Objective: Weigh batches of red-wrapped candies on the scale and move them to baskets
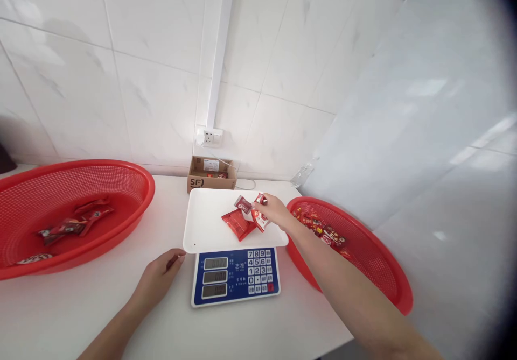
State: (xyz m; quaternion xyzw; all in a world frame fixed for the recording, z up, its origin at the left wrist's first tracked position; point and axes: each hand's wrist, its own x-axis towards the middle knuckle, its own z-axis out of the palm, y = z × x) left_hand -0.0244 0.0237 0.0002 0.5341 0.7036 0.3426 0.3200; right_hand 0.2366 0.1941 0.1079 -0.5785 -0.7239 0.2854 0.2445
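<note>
A white weighing tray (202, 214) sits on top of a blue digital scale (238, 276) with number keys and three small displays. Over the tray's right side, my right hand (277, 210) pinches a small red and white wrapped candy (259, 197). Directly below and beside those fingers lie a larger red packet (237, 224), a dark red candy (243, 204) and a red and white packet (259, 220). My left hand (159, 275) rests by the tray's front left corner with its fingers curled. Something dark red shows faintly within them, too hidden to name.
On the left stands a large red mesh basket (137, 209) with several wrapped snacks inside. Another red basket (388, 274), holding many small candies, is right of the scale. Behind the tray, a cardboard box (212, 183) stands near the wall socket (209, 136).
</note>
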